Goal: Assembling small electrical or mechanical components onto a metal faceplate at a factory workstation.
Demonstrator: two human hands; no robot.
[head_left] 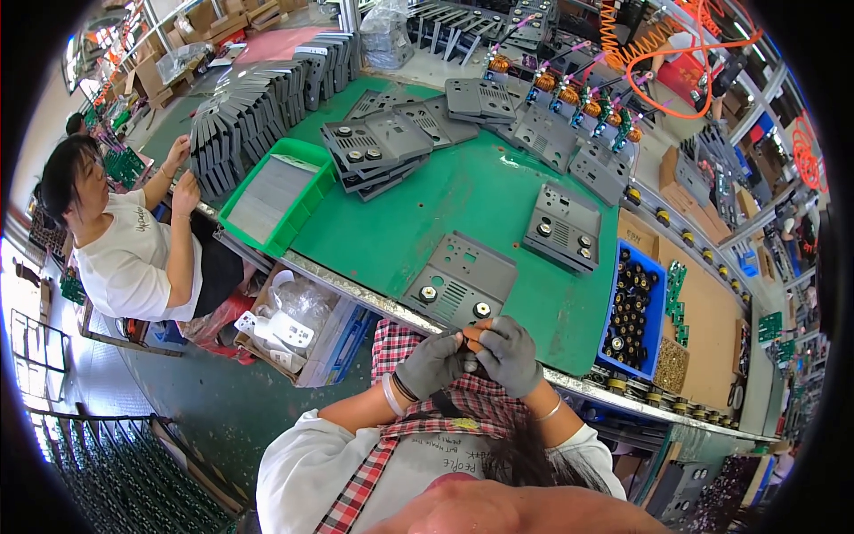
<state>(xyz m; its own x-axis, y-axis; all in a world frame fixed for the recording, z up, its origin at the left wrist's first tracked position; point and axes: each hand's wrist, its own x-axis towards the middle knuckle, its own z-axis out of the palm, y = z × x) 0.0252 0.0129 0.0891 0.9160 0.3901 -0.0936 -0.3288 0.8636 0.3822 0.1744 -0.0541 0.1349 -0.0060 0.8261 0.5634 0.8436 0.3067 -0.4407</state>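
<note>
Both grey-gloved hands meet just above the near edge of the green tabletop [445, 214], the left hand [433, 363] and right hand [509, 354] pinched together on a small dark part [469, 360], too hidden by the fingertips to tell its shape. Just beyond them lies a flat grey metal plate [460, 279], roughly square, pierced with round holes and a slotted grille, with two knobs fitted at its near corners. A blue bin [656, 307] of dark round parts stands to its right.
</note>
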